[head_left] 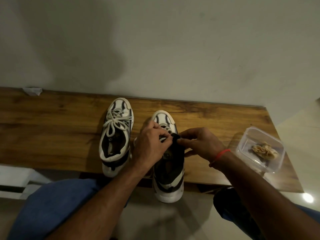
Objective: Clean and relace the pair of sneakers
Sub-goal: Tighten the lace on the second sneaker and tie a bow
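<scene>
Head view, left to right. A scrap of white paper lies at the far left edge of the wooden bench, against the wall. The left sneaker stands on the bench with its long axis running near to far, toe toward the wall and heel toward the person; its white lace is tied in a bow over the tongue. Just beside it, the right sneaker lies parallel, toe likewise toward the wall, set nearer so that its heel overhangs the bench's front edge. The left hand rests over this sneaker's lacing area, fingers curled and pinching the white lace. The right hand, a red thread at its wrist, meets it from the right, its fingertips pinching at the dark tongue top beside the lace. Well right, a clear plastic container holds a crumpled beige cloth.
</scene>
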